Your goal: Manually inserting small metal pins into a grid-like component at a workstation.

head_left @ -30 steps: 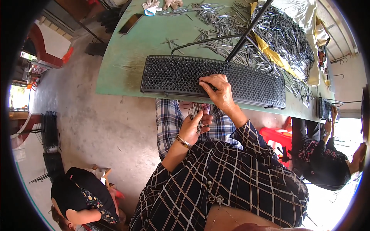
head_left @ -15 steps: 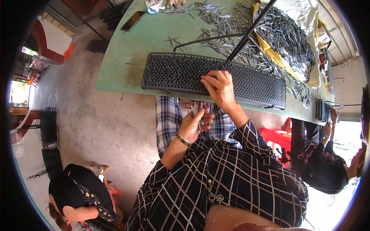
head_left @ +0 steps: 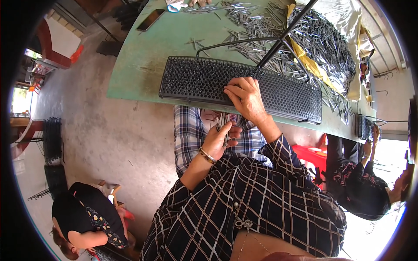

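Head view: right hand (head_left: 244, 98) reaches over near edge of green flat-topped table (head_left: 130, 78), back of hand up, fingers bent, thumb and fingertips brought together at long black perforated metal rack (head_left: 294, 99); cannot tell whether pinch has hold of anything. Rack lies along table's near edge. Left hand (head_left: 217, 138), just below that edge, curls around bundle of thin grey metal rods (head_left: 223, 121), thumb across them. Any writing on black rectangular phone (head_left: 151, 20) by table's left edge too small to read.
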`<action>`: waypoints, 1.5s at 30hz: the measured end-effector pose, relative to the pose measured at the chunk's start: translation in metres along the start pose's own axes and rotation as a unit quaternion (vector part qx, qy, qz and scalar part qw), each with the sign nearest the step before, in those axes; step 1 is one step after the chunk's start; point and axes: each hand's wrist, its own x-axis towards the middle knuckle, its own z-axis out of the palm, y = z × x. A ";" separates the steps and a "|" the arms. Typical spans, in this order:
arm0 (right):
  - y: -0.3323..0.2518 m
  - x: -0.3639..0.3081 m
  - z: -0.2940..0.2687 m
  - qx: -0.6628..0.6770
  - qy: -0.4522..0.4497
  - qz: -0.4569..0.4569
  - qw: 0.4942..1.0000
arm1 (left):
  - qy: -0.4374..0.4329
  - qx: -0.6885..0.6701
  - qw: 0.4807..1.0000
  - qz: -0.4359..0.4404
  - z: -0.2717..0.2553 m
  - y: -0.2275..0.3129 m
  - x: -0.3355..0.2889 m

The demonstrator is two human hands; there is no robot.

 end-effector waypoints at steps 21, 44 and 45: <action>-0.013 -0.031 -0.023 0.418 -0.120 0.379 0.817 | -0.009 0.043 0.993 0.110 0.015 0.014 0.003; 0.012 -0.010 -0.019 0.214 0.003 0.245 0.946 | -0.014 0.057 0.998 0.039 0.010 0.007 0.007; 0.013 -0.010 -0.017 0.211 0.009 0.233 0.949 | -0.014 0.057 0.998 0.038 0.011 0.007 0.007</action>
